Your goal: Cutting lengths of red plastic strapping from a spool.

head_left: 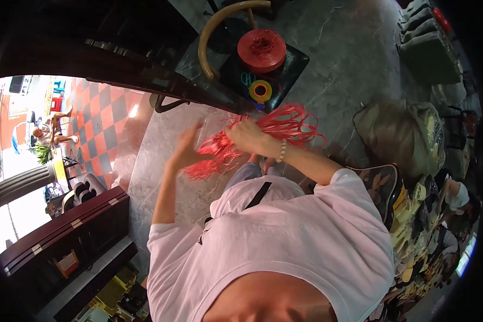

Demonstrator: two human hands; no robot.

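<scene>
A bundle of red plastic strands (292,122) hangs across in front of me, its loose loops spreading to the right. My right hand (247,137), with a beaded bracelet on its wrist, is closed around the middle of the bundle. Frayed ends fan out to the left, below that hand. Beside those ends is my left hand (185,153), somewhat blurred, with thumb and fingers apart and nothing in it. Whether its thumb touches the strands I cannot tell. Beyond the bundle, a big red roll of plastic twine (261,51) rests on a black seat (292,67).
A yellow tape roll (260,91) sits at the seat's near edge, beside a curved wooden armrest (203,51). Dark wooden cabinets (64,236) stand at left by a doorway. On the right are a large brown sack (394,134) and a heap of shoe-like pieces (413,241).
</scene>
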